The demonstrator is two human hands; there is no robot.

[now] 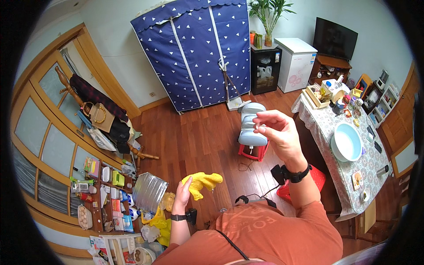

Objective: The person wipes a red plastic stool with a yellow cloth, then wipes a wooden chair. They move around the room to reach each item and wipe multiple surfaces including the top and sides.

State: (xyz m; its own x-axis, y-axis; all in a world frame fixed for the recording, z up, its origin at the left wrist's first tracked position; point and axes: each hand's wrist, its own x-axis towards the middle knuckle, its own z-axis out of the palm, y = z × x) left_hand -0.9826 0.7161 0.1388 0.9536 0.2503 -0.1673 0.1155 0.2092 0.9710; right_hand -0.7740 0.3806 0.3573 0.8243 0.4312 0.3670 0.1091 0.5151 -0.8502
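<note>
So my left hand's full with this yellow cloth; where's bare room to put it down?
On the table, bare cloth lies between the white basin and the small plate. Its far end is crowded. The floor shelf beside your left hand is packed.

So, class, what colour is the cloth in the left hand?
The cloth is yellow, seen in the head view.

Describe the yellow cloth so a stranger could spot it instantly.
Start at the tall navy wardrobe with white triangles and come straight down the wooden floor. The yellow cloth hangs crumpled from the left hand, beside a silvery foil bag. It is the only fuzzy yellow thing held up.
</note>
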